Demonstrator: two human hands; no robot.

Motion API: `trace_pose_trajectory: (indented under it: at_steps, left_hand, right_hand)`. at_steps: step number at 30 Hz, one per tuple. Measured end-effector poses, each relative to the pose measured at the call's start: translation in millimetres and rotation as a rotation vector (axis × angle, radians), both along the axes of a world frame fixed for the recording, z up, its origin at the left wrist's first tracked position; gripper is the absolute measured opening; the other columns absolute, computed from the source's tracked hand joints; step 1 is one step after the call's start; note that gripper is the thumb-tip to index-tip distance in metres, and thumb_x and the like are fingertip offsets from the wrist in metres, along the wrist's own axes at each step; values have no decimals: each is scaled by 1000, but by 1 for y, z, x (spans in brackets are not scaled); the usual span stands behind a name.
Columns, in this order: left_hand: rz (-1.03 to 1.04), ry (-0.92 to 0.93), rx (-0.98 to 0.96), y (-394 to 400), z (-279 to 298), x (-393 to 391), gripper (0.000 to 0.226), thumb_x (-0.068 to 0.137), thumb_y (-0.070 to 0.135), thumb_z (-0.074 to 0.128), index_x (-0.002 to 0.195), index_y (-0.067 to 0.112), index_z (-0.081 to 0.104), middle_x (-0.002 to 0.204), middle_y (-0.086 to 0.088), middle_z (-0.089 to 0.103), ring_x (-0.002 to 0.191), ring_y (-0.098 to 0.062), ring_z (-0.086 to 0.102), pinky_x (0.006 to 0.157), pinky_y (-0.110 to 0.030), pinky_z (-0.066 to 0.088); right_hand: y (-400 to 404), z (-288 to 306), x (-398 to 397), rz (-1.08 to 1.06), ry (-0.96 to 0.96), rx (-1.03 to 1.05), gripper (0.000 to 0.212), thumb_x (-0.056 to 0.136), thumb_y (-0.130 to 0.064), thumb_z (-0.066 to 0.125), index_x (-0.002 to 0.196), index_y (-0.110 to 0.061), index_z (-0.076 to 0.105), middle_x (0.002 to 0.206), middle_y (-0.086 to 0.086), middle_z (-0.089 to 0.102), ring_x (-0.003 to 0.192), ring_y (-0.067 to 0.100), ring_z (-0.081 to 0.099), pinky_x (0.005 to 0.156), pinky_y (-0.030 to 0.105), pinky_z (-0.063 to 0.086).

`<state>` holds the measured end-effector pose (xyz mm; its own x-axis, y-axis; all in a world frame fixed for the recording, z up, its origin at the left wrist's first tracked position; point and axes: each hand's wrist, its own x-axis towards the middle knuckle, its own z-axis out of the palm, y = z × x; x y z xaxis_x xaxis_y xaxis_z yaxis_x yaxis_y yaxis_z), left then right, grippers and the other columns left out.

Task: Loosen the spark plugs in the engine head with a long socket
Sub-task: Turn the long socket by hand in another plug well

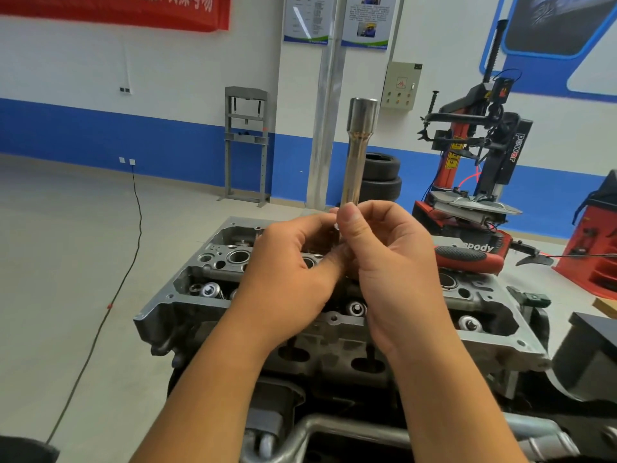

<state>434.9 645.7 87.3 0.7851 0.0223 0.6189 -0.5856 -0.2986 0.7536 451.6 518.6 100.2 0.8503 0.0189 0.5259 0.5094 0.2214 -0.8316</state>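
Long socket (354, 155) in my fingers: dull silver steel, brownish tint down the shaft. Engine head (187, 295): grey cast metal, dark recesses, shiny valve caps. Ratchet handle (467, 257): red with black ribbed grip. Wall (100, 135): white over blue band. Tyre machine (480, 155): red and black.

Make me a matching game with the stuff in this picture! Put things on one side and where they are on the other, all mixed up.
Things:
1. long shiny metal socket
2. grey metal engine head
3. red and black tool handle
4. stack of black tyres

Places:
A. on the floor by the blue wall
B. held upright by the left hand and right hand
C. lying on the engine head's right side
D. under both hands

Pairs: 1-B, 2-D, 3-C, 4-A
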Motion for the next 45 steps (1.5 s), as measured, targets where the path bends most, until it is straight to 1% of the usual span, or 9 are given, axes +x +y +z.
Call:
trace_pose_trajectory:
  at_steps: [7, 15, 19, 24, 28, 32, 36, 41, 45]
  left_hand:
    - [40, -33, -55, -1, -2, 3, 21, 97, 22, 72, 117, 28, 74, 102, 16, 77, 99, 0, 72, 84, -18, 59]
    - [40, -54, -65, -1, -3, 1, 20, 94, 22, 75, 113, 28, 75, 100, 14, 78, 100, -5, 74, 87, -34, 63]
    - [-24, -11, -13, 2, -1, 1, 28, 101, 20, 65, 127, 31, 72, 111, 18, 76, 113, -4, 69, 95, -34, 59]
    - [70, -65, -48, -1, -3, 1, 22, 92, 19, 76, 113, 29, 75, 98, 19, 77, 96, 2, 71, 79, -12, 56]
    - [116, -110, -59, -2, -4, 1, 17, 87, 21, 82, 101, 27, 75, 91, 17, 76, 89, -1, 73, 77, -16, 59]
    - [-6, -32, -30, 1, -1, 0, 25, 97, 21, 70, 122, 28, 73, 108, 17, 77, 107, -1, 70, 94, -28, 59]
    - [-11, -18, -37, 1, 0, 0, 28, 98, 18, 70, 124, 27, 72, 107, 16, 77, 105, -2, 71, 91, -27, 61]
    - [97, -65, -77, -3, -4, 2, 21, 87, 22, 81, 106, 25, 75, 94, 12, 78, 92, -7, 74, 79, -34, 64]
    - [-36, -11, -41, 0, -1, 1, 25, 99, 21, 69, 122, 28, 72, 107, 14, 78, 105, -5, 72, 88, -27, 61]
  right_hand:
    - [2, -2, 2, -10, -5, -30, 15, 99, -31, 67, 95, -19, 74, 96, 7, 77, 97, 26, 75, 88, 54, 61]
    - [0, -2, 1, -9, -33, 1, 11, 93, -22, 75, 95, -13, 69, 90, 7, 77, 85, 25, 76, 71, 29, 61]
    - [0, -2, 3, -17, -41, -33, 10, 100, -24, 68, 96, -17, 74, 90, 1, 77, 86, 16, 75, 77, 32, 61]
    - [-1, -2, 3, 17, -20, -27, 11, 97, -28, 71, 98, -17, 75, 94, 4, 79, 92, 20, 77, 80, 39, 62]
    - [-1, -3, 3, -7, -28, 6, 16, 92, -24, 77, 97, -12, 68, 89, 5, 79, 82, 18, 77, 70, 28, 61]
    - [-1, -3, 5, 9, -42, -10, 7, 97, -21, 72, 95, -15, 74, 91, 4, 78, 88, 19, 76, 74, 26, 60]
    - [0, -3, 4, 40, -24, -19, 11, 96, -27, 71, 98, -17, 76, 95, 7, 78, 94, 26, 76, 83, 42, 62]
    - [0, -2, 3, 6, -16, -4, 16, 89, -26, 80, 95, -16, 69, 93, 8, 78, 87, 25, 77, 74, 38, 62]
    - [0, -3, 4, 1, -28, -2, 10, 98, -22, 70, 96, -13, 74, 92, 8, 77, 91, 27, 76, 81, 41, 64]
